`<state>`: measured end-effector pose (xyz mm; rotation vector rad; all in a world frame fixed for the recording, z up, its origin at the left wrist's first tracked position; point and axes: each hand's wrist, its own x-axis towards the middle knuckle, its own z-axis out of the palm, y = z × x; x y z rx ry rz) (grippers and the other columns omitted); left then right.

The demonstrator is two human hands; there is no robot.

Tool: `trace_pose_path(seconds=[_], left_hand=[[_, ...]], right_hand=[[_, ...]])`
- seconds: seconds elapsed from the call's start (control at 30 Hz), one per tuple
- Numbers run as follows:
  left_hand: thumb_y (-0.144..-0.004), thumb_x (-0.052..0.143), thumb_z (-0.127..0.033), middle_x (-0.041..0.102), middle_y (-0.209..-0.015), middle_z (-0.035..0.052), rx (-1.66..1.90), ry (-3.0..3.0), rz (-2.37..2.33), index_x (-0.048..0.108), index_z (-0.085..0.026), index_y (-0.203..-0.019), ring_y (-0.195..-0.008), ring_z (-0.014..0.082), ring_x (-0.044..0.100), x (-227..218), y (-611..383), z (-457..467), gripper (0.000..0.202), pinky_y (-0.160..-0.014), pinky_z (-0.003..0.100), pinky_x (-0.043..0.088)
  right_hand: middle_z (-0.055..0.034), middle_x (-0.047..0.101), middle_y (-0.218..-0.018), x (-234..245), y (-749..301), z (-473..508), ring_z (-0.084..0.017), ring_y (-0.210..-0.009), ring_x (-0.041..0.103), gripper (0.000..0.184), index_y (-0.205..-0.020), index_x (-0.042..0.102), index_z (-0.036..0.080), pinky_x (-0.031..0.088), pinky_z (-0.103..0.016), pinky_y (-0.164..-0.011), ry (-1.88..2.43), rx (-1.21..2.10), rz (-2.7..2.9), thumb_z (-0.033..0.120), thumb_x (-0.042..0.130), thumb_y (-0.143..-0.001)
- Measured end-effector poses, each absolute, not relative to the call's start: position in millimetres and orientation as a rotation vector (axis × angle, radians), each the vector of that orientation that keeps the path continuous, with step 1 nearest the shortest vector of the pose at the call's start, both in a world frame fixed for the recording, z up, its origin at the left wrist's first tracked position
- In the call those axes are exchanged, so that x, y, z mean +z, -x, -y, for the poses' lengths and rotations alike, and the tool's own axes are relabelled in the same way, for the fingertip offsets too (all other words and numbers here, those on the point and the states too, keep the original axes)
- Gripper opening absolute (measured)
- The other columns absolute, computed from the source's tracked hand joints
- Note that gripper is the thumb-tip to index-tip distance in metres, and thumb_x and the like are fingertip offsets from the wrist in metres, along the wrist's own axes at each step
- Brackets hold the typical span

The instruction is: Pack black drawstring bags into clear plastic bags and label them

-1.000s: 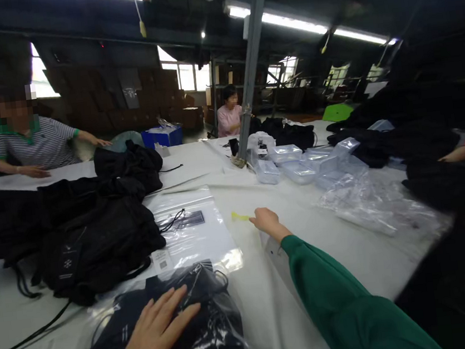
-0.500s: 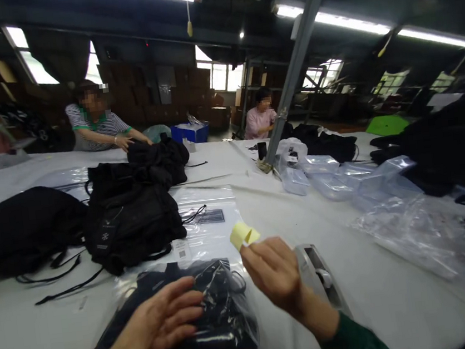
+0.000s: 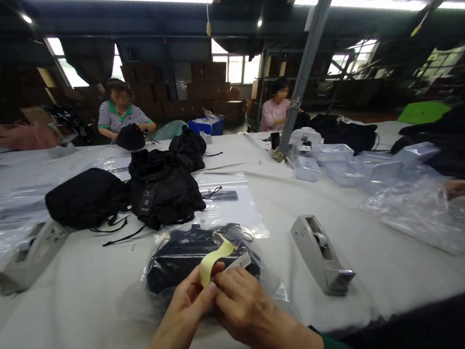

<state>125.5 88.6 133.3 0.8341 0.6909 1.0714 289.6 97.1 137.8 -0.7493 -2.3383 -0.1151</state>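
Note:
A curled pale-yellow strip (image 3: 217, 259) rises between my two hands, its lower end pinched by the thumb and fingers of my left hand (image 3: 184, 309). My right hand (image 3: 247, 301) is closed right beside it, fingertips bent down; whatever they grip is hidden. Under both hands lies a clear plastic bag (image 3: 279, 289) with a folded dark item (image 3: 171, 265) inside. A small white label (image 3: 242, 261) shows just above my right knuckles. Off to the right stands a grey tape dispenser (image 3: 319, 254).
Black drawstring bags (image 3: 163, 196) lie beyond, beside flat clear bags (image 3: 249, 209). Another dispenser (image 3: 32, 256) stands left. Clear trays (image 3: 337, 157) and crumpled plastic (image 3: 408, 205) cover the right, where another person's hand (image 3: 458, 188) reaches in. A post (image 3: 307, 59) rises from the table.
My right hand has brought the yellow strip left and down to my left hand, which now pinches it. The view has shifted, showing the left dispenser. A co-worker across has lifted a black item.

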Motion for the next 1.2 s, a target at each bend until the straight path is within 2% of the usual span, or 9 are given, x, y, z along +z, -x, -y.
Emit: trace_pose_path(seconds=[0.13,0.27,0.37,0.53,0.67,0.83,0.93,1.03,1.2], left_hand=[[-0.091,0.059,-0.04,0.066,-0.115,0.0091,1.104,-0.706,-0.73,0.063,-0.019,-0.116,-0.093,0.0187,0.064,129.0,-114.3,-83.5,0.033,-0.083,0.032,0.052],[-0.09,0.06,-0.038,0.065,-0.107,0.0062,1.109,-0.73,-0.673,0.064,-0.017,-0.103,-0.076,0.0124,0.059,134.5,-108.5,-78.7,0.025,-0.064,0.023,0.05],[-0.091,0.059,-0.041,0.063,-0.103,0.0045,1.052,-0.754,-0.664,0.061,-0.018,-0.108,-0.075,0.0103,0.057,135.4,-110.8,-74.9,0.028,-0.058,0.018,0.044],[-0.086,0.065,-0.046,0.059,-0.085,-0.0009,0.925,-0.746,-0.657,0.054,-0.018,-0.093,-0.069,0.0096,0.058,131.4,-119.5,-83.0,0.031,-0.061,0.019,0.045],[-0.088,0.045,-0.066,0.06,-0.106,0.0052,1.104,-0.803,-0.93,0.045,-0.022,-0.107,-0.067,0.0135,0.063,127.1,-117.2,-93.2,0.048,-0.062,0.028,0.05],[-0.085,0.063,-0.046,0.058,-0.11,0.0047,1.246,-1.224,-1.033,0.04,-0.025,-0.126,-0.08,0.0141,0.063,129.8,-105.2,-88.0,0.051,-0.077,0.029,0.051],[-0.077,0.074,-0.034,0.059,-0.113,0.0052,0.984,-1.448,-0.906,0.048,-0.027,-0.132,-0.083,0.0155,0.062,135.0,-106.0,-85.3,0.061,-0.079,0.03,0.052],[-0.074,0.078,-0.033,0.067,-0.102,0.0058,0.873,-1.516,-0.922,0.065,-0.021,-0.117,-0.087,0.0199,0.063,135.5,-115.3,-88.7,0.047,-0.082,0.031,0.051],[-0.08,0.071,-0.04,0.071,-0.092,0.0072,0.885,-1.34,-0.888,0.07,-0.015,-0.103,-0.083,0.0214,0.064,129.7,-134.8,-96.1,0.033,-0.075,0.029,0.049]], right_hand=[[-0.0099,0.061,-0.096,144.4,-285.4,-87.9,-0.019,-0.082,0.059,0.029,-0.117,0.059,0.013,0.05,-0.029,-0.07,0.791,0.426,2.213,0.015,0.049,-0.089],[-0.0019,0.059,-0.08,153.0,-286.8,-85.9,-0.014,-0.066,0.054,0.009,-0.09,0.069,0.019,0.045,-0.024,-0.06,1.031,0.762,2.026,0.021,0.061,-0.086],[-0.0008,0.062,-0.082,154.1,-281.6,-81.8,-0.015,-0.07,0.057,0.006,-0.085,0.071,0.02,0.046,-0.025,-0.064,1.02,0.998,1.983,0.021,0.066,-0.083],[-0.0008,0.065,-0.079,151.1,-275.1,-79.4,-0.016,-0.074,0.058,0.007,-0.07,0.069,0.018,0.047,-0.023,-0.065,1.07,1.2,1.776,0.019,0.068,-0.077],[0.0006,0.06,-0.064,146.2,-284.0,-82.2,-0.011,-0.06,0.051,0.019,-0.063,0.065,0.015,0.04,-0.022,-0.057,1.211,1.347,1.434,0.028,0.074,-0.073],[0.0034,0.058,-0.055,144.7,-298.4,-77.8,-0.008,-0.051,0.046,0.025,-0.067,0.067,0.014,0.035,-0.022,-0.052,1.219,1.518,1.135,0.034,0.083,-0.066],[0.0019,0.063,-0.062,148.4,-302.8,-75.2,-0.01,-0.056,0.051,0.025,-0.071,0.07,0.014,0.039,-0.022,-0.057,1.168,1.588,1.169,0.034,0.084,-0.066],[-0.001,0.068,-0.072,147.4,-305.9,-76.0,-0.013,-0.065,0.059,0.027,-0.08,0.07,0.014,0.045,-0.024,-0.065,1.113,1.597,1.16,0.035,0.083,-0.069],[0.0019,0.067,-0.07,133.4,-311.1,-78.6,-0.013,-0.066,0.061,0.041,-0.105,0.06,0.019,0.047,-0.026,-0.068,1.048,1.428,1.111,0.035,0.081,-0.074]])
